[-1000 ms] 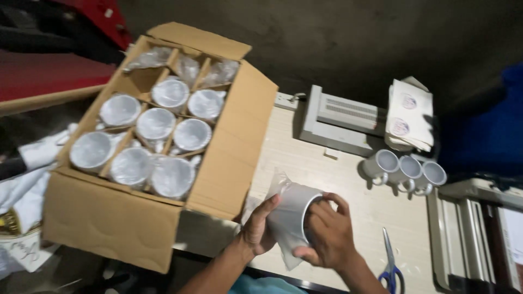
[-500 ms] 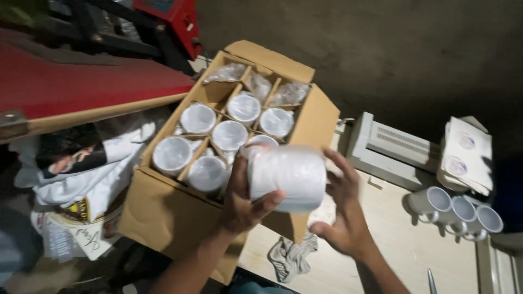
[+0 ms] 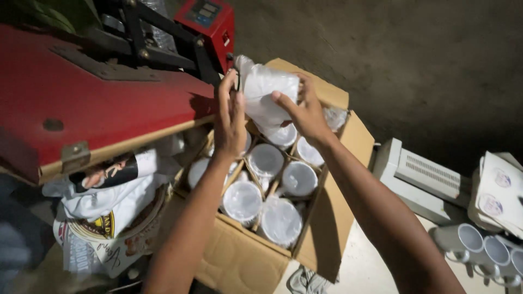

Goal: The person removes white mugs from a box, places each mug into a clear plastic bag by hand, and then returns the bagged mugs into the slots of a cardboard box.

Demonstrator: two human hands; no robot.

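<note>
Both my hands hold a white mug wrapped in clear plastic (image 3: 265,93) above the far end of an open cardboard box (image 3: 248,256). My left hand (image 3: 229,117) presses flat against the mug's left side. My right hand (image 3: 303,111) grips it from the right, thumb on the front. Below, the box is divided into cells that hold several plastic-wrapped white mugs (image 3: 242,200), mouths up.
A red heat press (image 3: 81,90) with a black frame fills the upper left. Printed cloth and paper (image 3: 106,209) lie beside the box. At right are a white machine (image 3: 419,179), a stack of printed sheets (image 3: 498,193) and three bare white mugs (image 3: 485,247).
The wrapped mug has travelled from the tabletop at the right up and left over the box. My view has swung left, bringing the red press in.
</note>
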